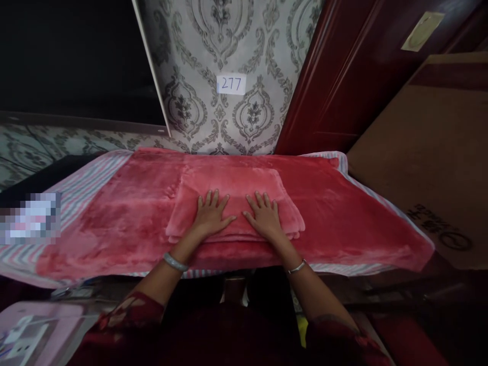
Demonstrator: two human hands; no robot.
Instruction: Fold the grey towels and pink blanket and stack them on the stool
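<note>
A pink plush blanket, folded into a thick rectangle, lies in the middle of the table. My left hand rests flat on its left half with the fingers spread. On the right half my right hand lies palm down, its fingers spread too. Neither hand grips the fabric. Folded layers show along the front edge of the blanket. Beneath it a larger red plush cover is spread over the table.
A striped cloth shows under the red cover at both ends. A large cardboard box stands at the right. The TV is at the back left, and a wall label reads 277. A blurred-out item lies at the left end.
</note>
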